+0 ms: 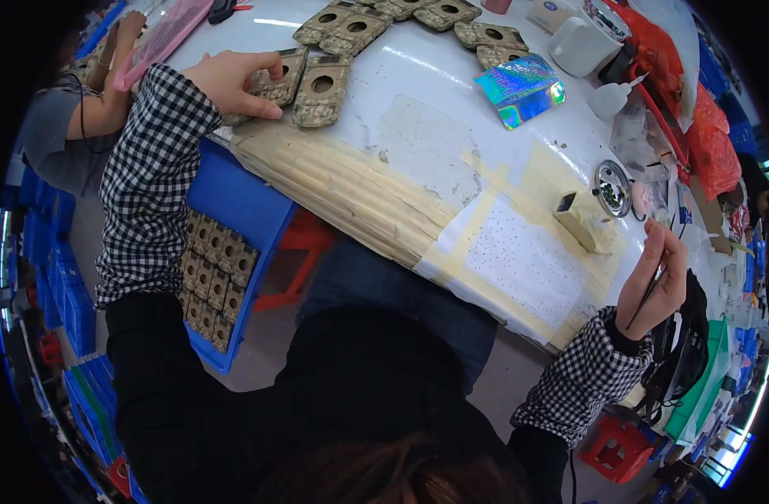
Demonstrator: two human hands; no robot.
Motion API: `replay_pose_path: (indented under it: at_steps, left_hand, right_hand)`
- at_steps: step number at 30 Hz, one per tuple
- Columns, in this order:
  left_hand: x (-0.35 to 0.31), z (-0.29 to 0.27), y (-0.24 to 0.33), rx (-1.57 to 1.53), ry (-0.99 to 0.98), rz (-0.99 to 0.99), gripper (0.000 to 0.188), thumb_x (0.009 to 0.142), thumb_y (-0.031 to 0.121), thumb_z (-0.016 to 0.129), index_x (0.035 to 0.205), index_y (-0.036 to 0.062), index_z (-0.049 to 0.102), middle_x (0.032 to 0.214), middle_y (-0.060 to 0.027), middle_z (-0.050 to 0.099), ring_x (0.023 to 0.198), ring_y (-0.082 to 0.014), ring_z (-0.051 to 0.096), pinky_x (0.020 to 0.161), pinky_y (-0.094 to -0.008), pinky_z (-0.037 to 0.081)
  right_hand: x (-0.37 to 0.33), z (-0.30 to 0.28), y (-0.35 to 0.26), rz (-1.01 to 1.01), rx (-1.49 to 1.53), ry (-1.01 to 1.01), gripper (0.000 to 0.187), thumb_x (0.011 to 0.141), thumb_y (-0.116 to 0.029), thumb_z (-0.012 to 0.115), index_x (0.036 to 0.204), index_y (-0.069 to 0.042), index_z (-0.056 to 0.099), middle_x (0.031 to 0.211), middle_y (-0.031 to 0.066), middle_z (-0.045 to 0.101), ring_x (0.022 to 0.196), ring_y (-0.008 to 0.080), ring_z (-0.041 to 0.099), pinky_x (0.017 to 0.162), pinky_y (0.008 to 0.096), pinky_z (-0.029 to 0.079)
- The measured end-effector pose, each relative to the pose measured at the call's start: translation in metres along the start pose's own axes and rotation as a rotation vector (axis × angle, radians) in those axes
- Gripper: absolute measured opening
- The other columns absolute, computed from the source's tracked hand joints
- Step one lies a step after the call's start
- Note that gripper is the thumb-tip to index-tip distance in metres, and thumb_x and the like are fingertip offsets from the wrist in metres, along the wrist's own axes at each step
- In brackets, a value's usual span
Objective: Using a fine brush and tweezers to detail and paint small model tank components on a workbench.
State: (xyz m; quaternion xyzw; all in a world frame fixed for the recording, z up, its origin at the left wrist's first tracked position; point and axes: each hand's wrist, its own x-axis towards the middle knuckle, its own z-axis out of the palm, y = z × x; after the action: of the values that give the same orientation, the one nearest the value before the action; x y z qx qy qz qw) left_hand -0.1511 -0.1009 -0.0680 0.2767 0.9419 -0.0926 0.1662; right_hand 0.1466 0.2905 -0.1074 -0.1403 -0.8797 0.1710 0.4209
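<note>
At the table's left edge my left hand has its thumb and fingers around a camouflage toy tank hull, a blocky piece with a round hole in the top. Right beside it lies another camouflage hull. My right hand is closed on a thin dark stick, which looks like a fine brush; its working tip is hard to make out. Near that hand are a small beige block with a dark top and a round metal dish holding tiny dark bits.
More camouflage hulls stand along the far side. A blue tray of smaller camouflage pieces sits below the table's left edge. A dotted paper sheet, shiny holographic packet, squeeze bottle and white mug are on the table.
</note>
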Motion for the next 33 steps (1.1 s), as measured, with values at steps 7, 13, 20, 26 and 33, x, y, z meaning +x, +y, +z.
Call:
replay_pose_path:
  at_steps: [7, 13, 20, 26, 33]
  left_hand:
    - [-0.021, 0.004, -0.010, 0.102, 0.428, 0.174, 0.046, 0.084, 0.044, 0.068, 0.121, 0.0204, 0.051, 0.098, -0.0053, 0.065, 0.100, -0.0279, 0.058, 0.094, -0.0589, 0.034]
    - [-0.031, 0.002, 0.049, 0.096, 0.614, 0.564, 0.049, 0.081, 0.029, 0.071, 0.122, 0.0100, 0.052, 0.113, -0.0091, 0.057, 0.111, -0.0283, 0.052, 0.100, -0.0470, 0.036]
    - [-0.013, 0.027, 0.138, 0.212, 0.507, 0.526, 0.052, 0.074, 0.031, 0.076, 0.119, 0.0148, 0.053, 0.096, -0.0051, 0.054, 0.108, -0.0258, 0.052, 0.110, -0.0536, 0.029]
    - [0.001, 0.026, 0.119, -0.007, 0.677, 0.494, 0.049, 0.084, 0.038, 0.068, 0.121, 0.0096, 0.053, 0.100, -0.0095, 0.058, 0.098, -0.0298, 0.055, 0.093, -0.0434, 0.041]
    - [0.004, 0.075, 0.082, 0.005, 0.922, 0.032, 0.058, 0.086, 0.037, 0.067, 0.131, 0.0060, 0.048, 0.117, -0.0247, 0.054, 0.109, -0.0439, 0.053, 0.092, -0.0473, 0.045]
  right_hand:
    - [0.001, 0.005, -0.004, -0.016, 0.054, 0.067, 0.009, 0.091, -0.004, 0.062, 0.089, 0.002, 0.067, 0.079, 0.0051, 0.063, 0.069, 0.0099, 0.055, 0.068, 0.0234, 0.044]
    - [0.001, 0.005, -0.006, -0.009, 0.081, 0.103, 0.010, 0.092, -0.004, 0.061, 0.088, 0.003, 0.065, 0.081, 0.0065, 0.065, 0.070, 0.0106, 0.056, 0.069, 0.0235, 0.044]
    - [0.000, 0.005, -0.001, -0.020, 0.129, 0.131, 0.009, 0.092, -0.004, 0.061, 0.088, 0.004, 0.064, 0.082, 0.0086, 0.066, 0.072, 0.0117, 0.057, 0.071, 0.0244, 0.044]
    - [0.000, -0.003, -0.005, -0.068, 0.139, 0.152, 0.008, 0.091, -0.001, 0.058, 0.087, 0.005, 0.063, 0.083, 0.0120, 0.066, 0.074, 0.0172, 0.057, 0.072, 0.0286, 0.045]
    - [-0.003, -0.004, -0.007, -0.045, 0.191, 0.147, 0.008, 0.093, 0.000, 0.056, 0.088, 0.005, 0.060, 0.086, 0.0143, 0.066, 0.081, 0.0201, 0.061, 0.077, 0.0305, 0.049]
